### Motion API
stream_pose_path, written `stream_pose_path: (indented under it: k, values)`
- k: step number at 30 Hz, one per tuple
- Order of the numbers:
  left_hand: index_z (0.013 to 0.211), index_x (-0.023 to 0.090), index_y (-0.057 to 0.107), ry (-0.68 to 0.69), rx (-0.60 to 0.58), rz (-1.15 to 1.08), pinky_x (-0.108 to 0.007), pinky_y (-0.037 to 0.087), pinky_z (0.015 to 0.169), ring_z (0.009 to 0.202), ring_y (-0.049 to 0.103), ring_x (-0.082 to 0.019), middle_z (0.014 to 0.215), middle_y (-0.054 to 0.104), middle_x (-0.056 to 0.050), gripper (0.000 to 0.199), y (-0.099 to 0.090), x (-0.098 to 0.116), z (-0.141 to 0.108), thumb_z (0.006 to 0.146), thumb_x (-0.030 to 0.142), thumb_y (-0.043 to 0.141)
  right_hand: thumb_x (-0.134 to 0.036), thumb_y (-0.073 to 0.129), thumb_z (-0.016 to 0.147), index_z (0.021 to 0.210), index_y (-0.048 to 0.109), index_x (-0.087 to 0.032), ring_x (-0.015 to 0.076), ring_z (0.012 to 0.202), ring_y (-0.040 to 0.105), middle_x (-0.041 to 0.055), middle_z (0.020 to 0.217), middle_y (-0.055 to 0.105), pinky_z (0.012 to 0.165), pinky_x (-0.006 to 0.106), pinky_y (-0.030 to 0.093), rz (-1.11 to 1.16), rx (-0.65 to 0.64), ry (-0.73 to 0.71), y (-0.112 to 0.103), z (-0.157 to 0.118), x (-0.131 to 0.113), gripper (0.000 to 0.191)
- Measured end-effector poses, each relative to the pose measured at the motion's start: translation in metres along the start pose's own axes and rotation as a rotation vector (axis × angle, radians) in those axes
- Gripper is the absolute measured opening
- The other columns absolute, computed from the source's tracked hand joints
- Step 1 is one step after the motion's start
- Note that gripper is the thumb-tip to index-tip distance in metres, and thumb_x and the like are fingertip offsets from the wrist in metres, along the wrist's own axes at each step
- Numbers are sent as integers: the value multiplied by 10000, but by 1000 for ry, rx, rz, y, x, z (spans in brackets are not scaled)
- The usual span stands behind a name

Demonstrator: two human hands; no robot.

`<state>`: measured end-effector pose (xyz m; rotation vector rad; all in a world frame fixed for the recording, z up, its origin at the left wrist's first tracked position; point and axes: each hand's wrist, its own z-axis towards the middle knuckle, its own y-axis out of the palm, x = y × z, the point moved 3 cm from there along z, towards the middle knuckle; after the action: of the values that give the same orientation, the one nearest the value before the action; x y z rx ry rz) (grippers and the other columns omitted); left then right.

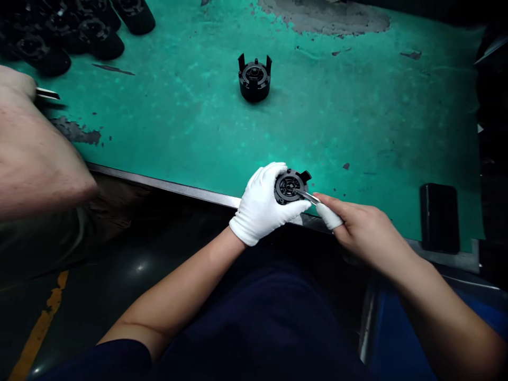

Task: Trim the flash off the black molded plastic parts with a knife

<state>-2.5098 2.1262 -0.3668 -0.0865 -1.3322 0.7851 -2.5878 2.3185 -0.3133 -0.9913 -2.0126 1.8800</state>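
Note:
My left hand (264, 203), in a white glove, is wrapped round a round black plastic part (289, 185) at the table's front edge. The part's ribbed inner face is turned up, and a tab sticks out at its upper right. My right hand (349, 214) has a white cover on the thumb and pinches a thin metal tool (307, 197). The tool's tip reaches the middle of the part; the exact contact is too small to tell. Farther back, a similar black part (254, 82) with upright prongs stands on the green table (190, 121).
Several black cylindrical parts (101, 42) stand at the back left. Another person's arm (35, 153) reaches in from the left, with a pointed tool (48, 93) by the hand. A black box-like object (440, 218) lies at the right front edge.

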Motion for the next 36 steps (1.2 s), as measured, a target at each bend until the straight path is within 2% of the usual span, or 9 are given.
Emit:
stream_pose_path:
  k: [4, 7, 10, 14, 17, 25, 30, 33, 36]
  values:
    - [1299, 185, 499, -21, -7, -3, -481, 452, 1114, 1254, 581, -318, 1325, 600, -154, 812, 0, 0, 0, 699, 606, 849, -210, 477, 958, 1437, 582, -209, 302, 1039, 745, 68, 1277, 728, 803, 401, 615, 61, -42, 19, 14, -4, -9, 490]
    - [1289, 185, 499, -25, 14, -3, -471, 459, 1110, 1247, 588, -310, 1327, 600, -150, 811, 1, -1, -1, 694, 611, 850, -249, 468, 989, 1421, 593, -260, 262, 1128, 715, 26, 1319, 708, 895, 374, 592, 187, -62, 33, 12, -5, -8, 450]
    - [1281, 190, 495, -14, 34, 9, -463, 470, 1098, 1232, 597, -301, 1311, 608, -142, 789, 1, 0, -2, 700, 588, 851, -311, 462, 1016, 1371, 631, -317, 221, 1187, 680, -7, 1342, 698, 959, 342, 551, 283, 1, 64, 3, 1, 0, 393]
    - [1275, 194, 486, -4, 33, 28, -466, 473, 1092, 1228, 601, -300, 1299, 610, -137, 761, 1, 1, -2, 707, 540, 855, -417, 450, 1034, 1304, 687, -319, 224, 1042, 712, 19, 1135, 766, 839, 339, 540, 188, 46, 78, 0, 15, 7, 372]
    - [1274, 201, 474, -6, 25, 39, -480, 470, 1093, 1237, 597, -307, 1306, 609, -139, 752, 1, 2, -1, 711, 524, 853, -425, 467, 1029, 1294, 697, -319, 228, 958, 711, 26, 980, 764, 751, 334, 503, 58, 68, 57, 4, 23, 9, 366]
    - [1260, 206, 472, -11, 29, 64, -489, 457, 1115, 1242, 598, -301, 1328, 611, -144, 730, 0, 6, 0, 716, 511, 852, -375, 479, 1026, 1317, 680, -306, 210, 874, 693, 27, 854, 713, 663, 317, 414, -94, 102, -8, 2, 22, 10, 361]
    - [1218, 196, 470, -22, 77, 85, -500, 463, 1101, 1165, 633, -285, 1263, 638, -132, 667, 3, 10, 1, 717, 426, 845, -348, 523, 997, 1307, 684, -340, 210, 849, 699, 24, 896, 742, 603, 315, 382, -146, 164, 76, 6, 32, 8, 349]
    - [1206, 199, 469, -6, 94, 97, -499, 477, 1079, 1165, 635, -290, 1257, 639, -135, 682, 4, 10, 0, 708, 464, 853, -373, 489, 1020, 1293, 695, -324, 206, 892, 713, 27, 975, 765, 656, 305, 435, -70, 164, 96, 8, 33, 9, 345]
    - [1196, 196, 477, 0, 103, 98, -499, 483, 1066, 1172, 634, -301, 1256, 641, -146, 701, 4, 9, -1, 706, 529, 852, -385, 461, 1037, 1305, 689, -297, 196, 935, 718, 26, 1032, 769, 733, 298, 481, 23, 129, 62, 6, 21, 10, 363]
